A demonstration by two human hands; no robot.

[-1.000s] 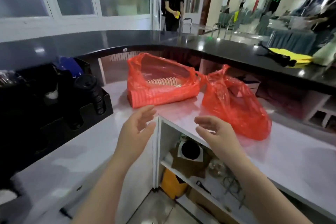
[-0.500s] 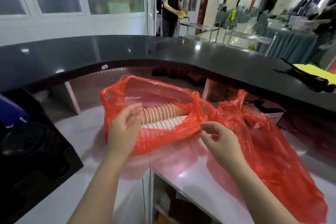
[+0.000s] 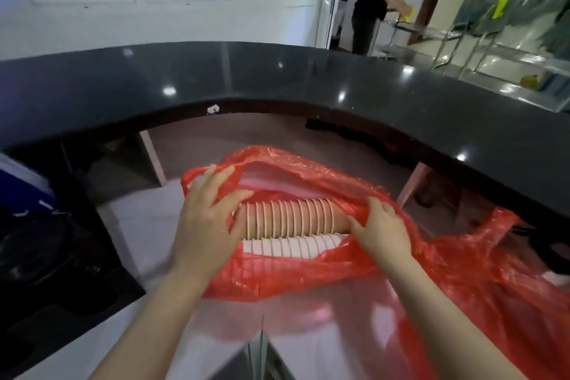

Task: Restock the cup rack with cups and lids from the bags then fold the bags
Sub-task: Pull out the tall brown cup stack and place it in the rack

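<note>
Hands at mid-frame reach into the red bag [image 3: 287, 271]: left hand [image 3: 206, 222] open, fingers spread; right hand [image 3: 382, 231] loosely curved against the cup stack [image 3: 290, 219], grip unclear. Best practice: clasp both stack ends and lift level.

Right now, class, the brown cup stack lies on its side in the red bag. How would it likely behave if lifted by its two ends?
The brown cup stack is long and only nested, so it may sag or pull apart mid-span. Being round and on its side, it would probably roll if set down. Paper-looking cups suggest it is light, though squeezing could crush the rims.
</note>
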